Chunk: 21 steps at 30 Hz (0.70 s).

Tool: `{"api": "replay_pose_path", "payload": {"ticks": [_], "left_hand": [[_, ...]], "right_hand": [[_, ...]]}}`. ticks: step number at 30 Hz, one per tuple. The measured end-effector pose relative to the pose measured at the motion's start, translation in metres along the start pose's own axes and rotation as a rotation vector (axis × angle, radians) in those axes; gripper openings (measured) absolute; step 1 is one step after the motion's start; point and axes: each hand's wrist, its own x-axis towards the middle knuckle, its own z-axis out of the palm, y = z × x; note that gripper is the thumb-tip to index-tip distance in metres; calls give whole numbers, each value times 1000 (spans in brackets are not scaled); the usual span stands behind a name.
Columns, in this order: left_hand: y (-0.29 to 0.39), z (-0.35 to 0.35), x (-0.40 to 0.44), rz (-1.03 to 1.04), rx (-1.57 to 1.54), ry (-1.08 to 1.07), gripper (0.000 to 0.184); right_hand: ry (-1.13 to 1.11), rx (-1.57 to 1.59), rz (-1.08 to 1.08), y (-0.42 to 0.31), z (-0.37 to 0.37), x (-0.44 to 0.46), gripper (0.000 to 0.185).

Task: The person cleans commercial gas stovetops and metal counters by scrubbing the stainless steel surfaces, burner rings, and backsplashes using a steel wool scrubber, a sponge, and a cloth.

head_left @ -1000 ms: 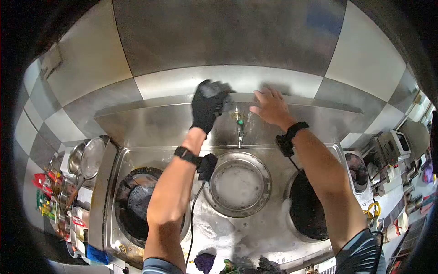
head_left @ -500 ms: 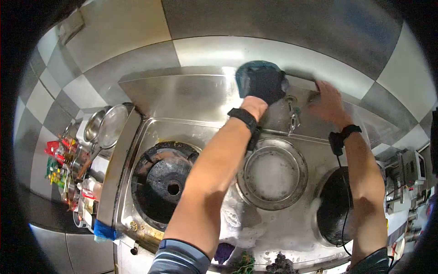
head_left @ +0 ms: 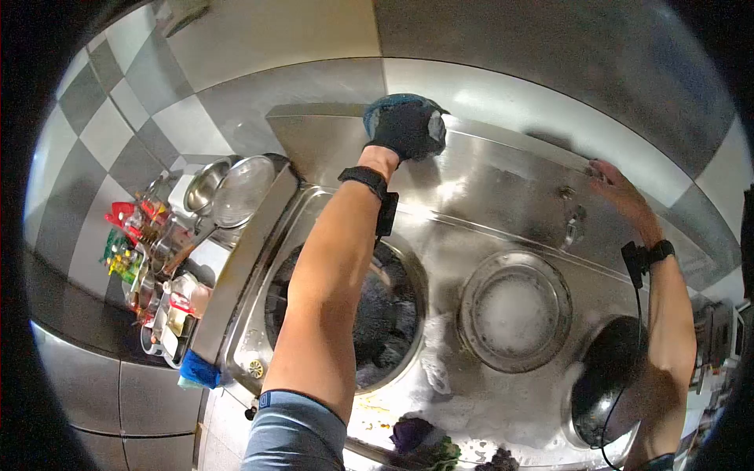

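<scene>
My left hand [head_left: 404, 132] wears a dark glove and is closed on a teal cloth [head_left: 385, 102], pressed at the top of the steel backsplash [head_left: 503, 161]. The cloth shows along the glove's outer edge; the fingers are mostly hidden. Bare and slightly bent, my right hand [head_left: 624, 196] rests its fingers on the backsplash's upper edge, farther right. Beside that hand is a small metal tap [head_left: 573, 224]. Below sits a round steel burner ring [head_left: 554, 345] holding white suds [head_left: 514, 314].
A dark round burner pit [head_left: 385, 330] lies beneath my left forearm, and a black wok [head_left: 601, 385] lies by the right one. Strainer [head_left: 245, 192], bowls and bottles stand at left. A blue cloth [head_left: 200, 369] hangs at the corner; a purple cloth [head_left: 410, 433] lies at the front.
The view has shifted left. My left hand has slid left along the backsplash with the teal cloth. My right hand has moved away from its former spot, to the right of the tap.
</scene>
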Motion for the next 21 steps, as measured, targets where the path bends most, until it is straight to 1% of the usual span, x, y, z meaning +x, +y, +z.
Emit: {"api": "replay_pose_path", "payload": {"ticks": [1,2,3,4,6,7,9,10,11,12,13,14,16,17,19,20,21], "left_hand": [[-18,3,-5,23,-38,81,36],[-37,8,-11,46,-78,162,43],[-57,12,-15,39,-74,163,43],[-69,4,-21,31,-72,129,44],[-101,-3,-29,25,-77,100,46],[-123,-4,-35,37,-60,131,48],[-162,-5,-55,37,-54,155,49],[-178,-8,-63,32,-73,225,46],[-199,-4,-69,25,-92,300,43],[-221,0,-71,53,-10,323,45],[-233,-1,-79,49,-24,325,45],[-243,-5,-89,-16,-91,318,45],[-253,-12,-108,-106,-37,383,51],[-270,0,-114,-105,-42,388,51],[-304,38,-128,-244,9,547,65],[-298,39,-128,-246,10,548,65],[-282,45,-128,-400,-104,647,74]], "right_hand": [[-75,59,31,-14,8,6,78],[-77,-140,-71,-20,23,18,81],[-73,-341,-170,-29,37,28,83],[-79,-345,-171,-38,53,32,83],[44,-677,-343,-66,85,34,89],[37,-686,-348,-85,92,35,89],[16,-653,-262,-115,102,33,92],[6,-643,-231,-123,110,34,93],[27,-678,-242,-123,113,37,96],[47,-716,-250,-123,117,38,99],[40,-727,-244,-129,119,36,99],[40,-721,-196,-138,121,33,102],[41,-719,-142,-152,127,32,104],[46,-750,-110,-156,130,35,107],[49,-777,-78,-158,135,39,110],[72,-779,-82,-156,137,41,110],[92,-777,-84,-153,140,42,110]]}}
